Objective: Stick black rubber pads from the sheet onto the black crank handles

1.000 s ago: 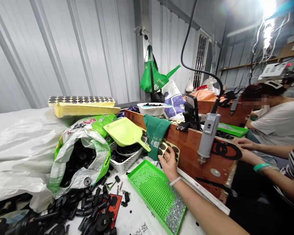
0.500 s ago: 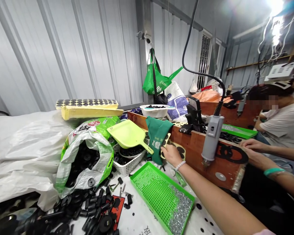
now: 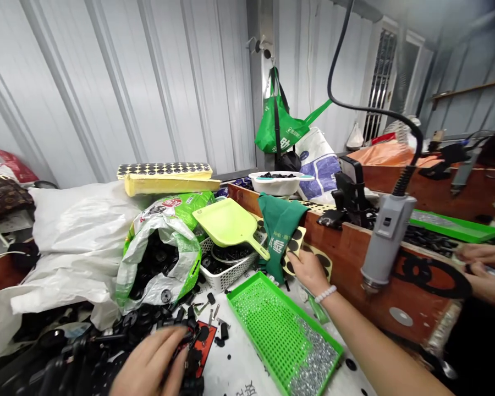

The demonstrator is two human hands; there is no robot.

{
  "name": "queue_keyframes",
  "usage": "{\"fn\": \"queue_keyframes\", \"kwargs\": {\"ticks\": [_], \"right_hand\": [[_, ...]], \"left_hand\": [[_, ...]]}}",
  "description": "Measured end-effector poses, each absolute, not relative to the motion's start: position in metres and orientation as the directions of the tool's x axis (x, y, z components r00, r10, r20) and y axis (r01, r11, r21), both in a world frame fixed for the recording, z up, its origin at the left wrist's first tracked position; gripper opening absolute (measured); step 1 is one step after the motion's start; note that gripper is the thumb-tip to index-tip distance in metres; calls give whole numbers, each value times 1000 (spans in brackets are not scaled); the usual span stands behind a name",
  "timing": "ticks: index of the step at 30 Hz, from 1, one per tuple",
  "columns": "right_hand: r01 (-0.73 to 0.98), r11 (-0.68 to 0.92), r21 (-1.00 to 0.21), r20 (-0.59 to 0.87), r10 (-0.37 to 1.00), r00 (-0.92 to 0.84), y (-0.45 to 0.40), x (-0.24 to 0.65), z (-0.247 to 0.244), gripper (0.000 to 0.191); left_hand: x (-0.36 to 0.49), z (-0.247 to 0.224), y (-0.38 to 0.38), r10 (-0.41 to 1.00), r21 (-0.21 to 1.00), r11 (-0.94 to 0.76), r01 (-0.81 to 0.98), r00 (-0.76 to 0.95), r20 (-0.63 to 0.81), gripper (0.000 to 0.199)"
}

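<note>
My left hand (image 3: 150,363), slightly blurred, is over the heap of black plastic parts (image 3: 86,357) at the lower left. Its fingers are bent and apart, and I see nothing held in them. Beside it is a red piece (image 3: 206,344) under some of the parts. With a beaded bracelet at the wrist, my right hand (image 3: 309,270) pinches at a sheet of round black stickers (image 3: 322,263) on yellow backing. That sheet leans against the wooden board (image 3: 346,242), next to a hanging green cloth (image 3: 279,225). Below lies a green tray (image 3: 258,330) with small metal pieces.
A grey electric screwdriver (image 3: 388,236) hangs on a cable at right. A yellow-green dustpan (image 3: 226,223) lies over a white basket (image 3: 220,279). An open bag of black parts (image 3: 165,220) and white sacks (image 3: 80,220) stand at left. Another person's hands (image 3: 484,269) are at far right.
My left hand has come into view from below, over the black parts. My right hand stays at the sticker sheet. The view has turned left.
</note>
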State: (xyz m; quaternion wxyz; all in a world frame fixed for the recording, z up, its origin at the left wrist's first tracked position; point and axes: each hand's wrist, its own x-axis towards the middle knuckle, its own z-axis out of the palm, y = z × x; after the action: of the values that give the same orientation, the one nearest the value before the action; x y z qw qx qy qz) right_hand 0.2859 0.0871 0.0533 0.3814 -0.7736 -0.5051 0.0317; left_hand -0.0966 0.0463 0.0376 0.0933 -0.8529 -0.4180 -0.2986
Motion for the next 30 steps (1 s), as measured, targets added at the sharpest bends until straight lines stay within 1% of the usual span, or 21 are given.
{"fn": "queue_keyframes", "kwargs": {"ticks": [1,2,3,4,6,8,10,15,19,25,30], "right_hand": [[753,-178,-633,348,804,482,87,288,50,24],[750,-154,-643,361,803,474,87,289,46,23],[748,-130,-651,376,801,466,87,291,43,22],[746,-104,-658,392,799,457,88,292,40,23],[742,-45,-669,427,793,434,88,296,35,32],[731,14,-682,456,789,411,89,300,31,37],[710,61,-702,469,789,396,90,303,28,39],[646,93,-757,447,795,409,94,304,24,39],[625,64,-778,429,781,454,98,304,23,39],[636,39,-771,452,737,503,96,307,25,39],[636,22,-771,472,690,548,72,305,30,42]], "left_hand": [[-76,42,60,669,78,-628,774,486,563,26],[-54,45,76,719,48,-584,810,489,493,26],[-31,48,92,778,3,-536,845,492,391,29],[-9,50,107,795,-9,-519,855,486,363,32],[28,51,135,820,-20,-489,872,468,328,33],[54,48,155,838,-27,-476,879,463,287,26],[68,44,169,855,-35,-470,882,465,229,20],[80,36,189,891,-42,-438,898,440,112,25],[80,33,197,910,-33,-401,916,402,99,25],[71,44,199,927,-18,-342,939,341,155,31],[63,58,199,933,-15,-309,951,306,190,37]]}}
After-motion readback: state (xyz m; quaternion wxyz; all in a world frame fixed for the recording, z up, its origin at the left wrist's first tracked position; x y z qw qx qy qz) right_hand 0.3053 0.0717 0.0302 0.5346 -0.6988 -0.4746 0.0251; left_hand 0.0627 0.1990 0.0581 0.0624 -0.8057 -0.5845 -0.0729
